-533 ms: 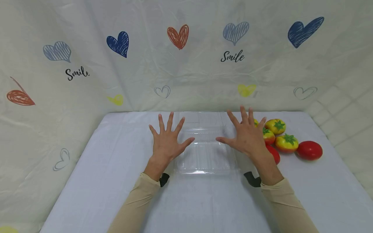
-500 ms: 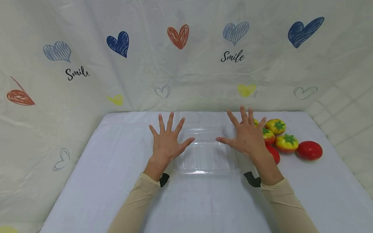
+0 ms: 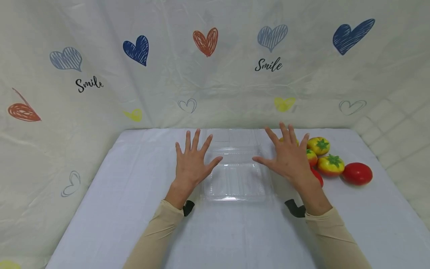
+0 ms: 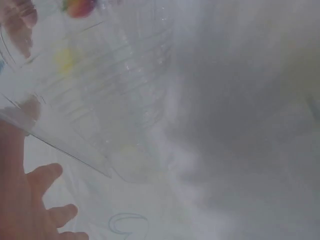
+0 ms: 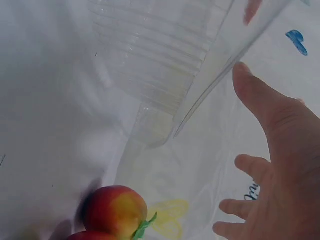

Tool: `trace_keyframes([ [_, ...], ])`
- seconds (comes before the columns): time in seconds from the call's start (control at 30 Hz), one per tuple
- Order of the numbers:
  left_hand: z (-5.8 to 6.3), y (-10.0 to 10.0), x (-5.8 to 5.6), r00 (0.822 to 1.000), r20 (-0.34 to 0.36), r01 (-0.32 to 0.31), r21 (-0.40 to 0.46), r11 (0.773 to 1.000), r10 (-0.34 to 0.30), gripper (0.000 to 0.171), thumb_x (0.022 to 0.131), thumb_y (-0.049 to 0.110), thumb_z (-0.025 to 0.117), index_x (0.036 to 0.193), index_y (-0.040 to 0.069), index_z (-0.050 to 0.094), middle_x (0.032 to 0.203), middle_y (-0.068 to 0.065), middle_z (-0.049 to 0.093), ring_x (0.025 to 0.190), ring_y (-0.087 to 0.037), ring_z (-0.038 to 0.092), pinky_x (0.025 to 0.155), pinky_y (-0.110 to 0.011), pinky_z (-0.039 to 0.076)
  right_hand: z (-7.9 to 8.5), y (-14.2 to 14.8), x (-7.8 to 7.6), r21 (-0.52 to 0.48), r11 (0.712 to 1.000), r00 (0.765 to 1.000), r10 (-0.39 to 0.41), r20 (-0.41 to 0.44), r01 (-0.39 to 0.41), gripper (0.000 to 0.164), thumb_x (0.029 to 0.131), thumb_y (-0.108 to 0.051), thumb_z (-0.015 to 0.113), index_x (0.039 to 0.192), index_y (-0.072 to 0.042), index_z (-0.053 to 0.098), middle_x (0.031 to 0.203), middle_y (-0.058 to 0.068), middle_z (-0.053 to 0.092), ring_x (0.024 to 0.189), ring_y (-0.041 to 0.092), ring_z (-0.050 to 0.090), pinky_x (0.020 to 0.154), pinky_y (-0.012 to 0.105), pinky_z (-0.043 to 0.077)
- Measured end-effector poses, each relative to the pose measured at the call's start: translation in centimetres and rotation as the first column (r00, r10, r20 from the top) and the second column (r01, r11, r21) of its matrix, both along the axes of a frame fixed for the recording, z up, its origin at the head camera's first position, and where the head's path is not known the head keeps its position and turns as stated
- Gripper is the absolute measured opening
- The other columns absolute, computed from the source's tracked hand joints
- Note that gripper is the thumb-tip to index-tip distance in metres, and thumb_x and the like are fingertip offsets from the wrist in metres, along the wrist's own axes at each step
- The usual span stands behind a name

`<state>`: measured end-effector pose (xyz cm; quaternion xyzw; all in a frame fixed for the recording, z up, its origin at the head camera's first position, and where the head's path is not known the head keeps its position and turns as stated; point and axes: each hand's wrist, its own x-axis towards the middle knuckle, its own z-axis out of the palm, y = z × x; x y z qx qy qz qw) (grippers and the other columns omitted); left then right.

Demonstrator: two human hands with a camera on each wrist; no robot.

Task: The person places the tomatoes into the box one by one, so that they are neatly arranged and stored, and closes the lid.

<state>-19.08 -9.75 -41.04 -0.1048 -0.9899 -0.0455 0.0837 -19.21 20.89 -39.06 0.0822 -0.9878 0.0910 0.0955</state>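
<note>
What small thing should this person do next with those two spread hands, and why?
I'd guess the right hand should reach for the fruit: it holds nothing and is nearer the fruit than the left hand, while the clear box between the hands seems to have nothing inside.

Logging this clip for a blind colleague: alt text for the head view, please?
A person's left hand and right hand, fingers spread, flank a clear plastic container on a white-covered table. Red and yellow fruits lie at the right, some partly behind the right hand. Behind hangs a heart-patterned sheet.
</note>
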Motion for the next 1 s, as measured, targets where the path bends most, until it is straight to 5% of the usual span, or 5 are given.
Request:
trace_keyframes([
  [0.47, -0.7, -1.1, -0.2, 0.978, -0.199, 0.098, 0.17, 0.981, -0.063, 0.056, 0.104, 0.053, 0.054, 0.152, 0.023, 0.054, 0.154, -0.01, 0.055, 0.145, -0.03, 0.05, 0.115, -0.057, 0.046, 0.4, 1.0, 0.5, -0.15, 0.988, 0.999, 0.024, -0.047, -0.031, 0.081, 0.085, -0.058, 0.077, 0.15, -0.015, 0.056, 0.16, 0.026, 0.039, 0.146, 0.053, 0.036, 0.119, 0.083, 0.013],
  [0.73, -1.1, -1.6, -0.2, 0.992, -0.12, 0.078, 0.284, 0.956, -0.045, 0.052, 0.105, 0.05, 0.054, 0.15, 0.023, 0.057, 0.151, -0.01, 0.058, 0.142, -0.031, 0.053, 0.106, -0.054, 0.054, -0.1, 1.8, 0.4, -0.226, 0.974, 1.0, 0.018, 0.007, -0.016, 0.076, 0.088, -0.057, 0.075, 0.149, -0.015, 0.056, 0.159, 0.025, 0.041, 0.147, 0.05, 0.035, 0.122, 0.078, 0.017],
  [1.0, -1.3, -1.9, -0.2, 0.999, 0.041, 0.001, 0.439, 0.898, -0.021, 0.051, 0.105, 0.051, 0.055, 0.151, 0.029, 0.056, 0.148, -0.006, 0.058, 0.139, -0.027, 0.056, 0.096, -0.052, 0.059, -0.4, 2.9, 0.2, -0.312, 0.95, 1.0, 0.021, -0.008, -0.023, 0.065, 0.091, -0.043, 0.078, 0.145, -0.013, 0.059, 0.154, 0.024, 0.048, 0.14, 0.048, 0.043, 0.114, 0.075, 0.036],
])
